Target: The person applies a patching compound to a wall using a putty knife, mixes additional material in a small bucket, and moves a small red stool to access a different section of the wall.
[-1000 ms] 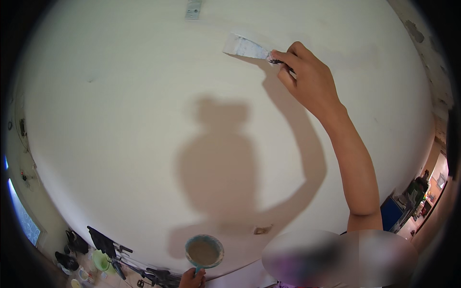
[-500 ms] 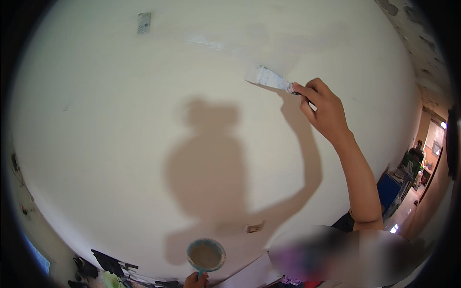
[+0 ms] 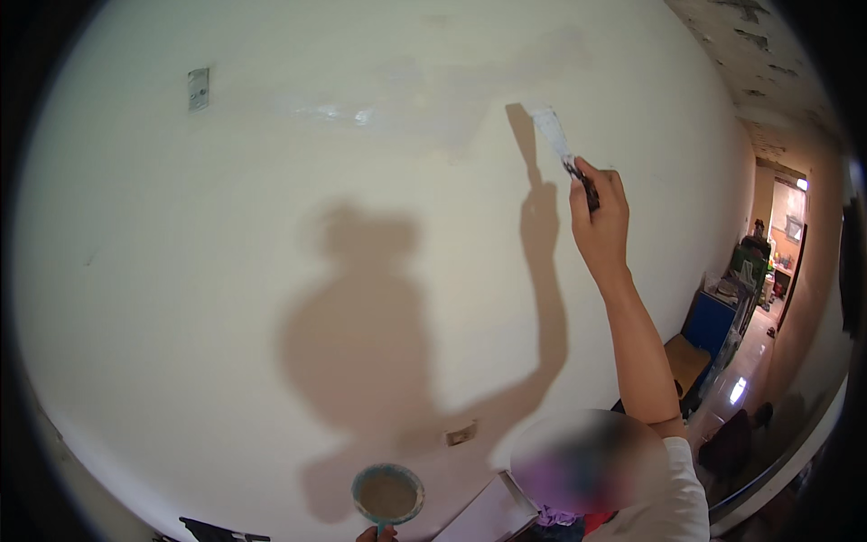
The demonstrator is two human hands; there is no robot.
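Observation:
My right hand (image 3: 603, 221) is raised and closed around the dark handle of a putty knife (image 3: 552, 133). Whitish paste smears its blade, which points up. The blade's shadow falls beside it on the pale wall (image 3: 226, 271), so the blade appears held off the surface. To its left, a damp, shiny band of filler (image 3: 361, 117) runs across the upper wall. Low in the picture, my left hand (image 3: 377, 535) grips the short handle of a round teal dipper (image 3: 388, 494) with greyish paste inside. Only part of that hand shows at the lower edge.
A metal switch plate (image 3: 198, 89) is on the wall at upper left, and a socket opening (image 3: 461, 434) sits low. A white box-like piece (image 3: 488, 515) stands below it. At right are a blue cabinet (image 3: 708, 316) and a passage with a shiny floor (image 3: 736, 388).
My right hand has drawn the putty knife away from the wall and turned its blade from pointing left to pointing up. The view has shifted rightward; the dipper stays low.

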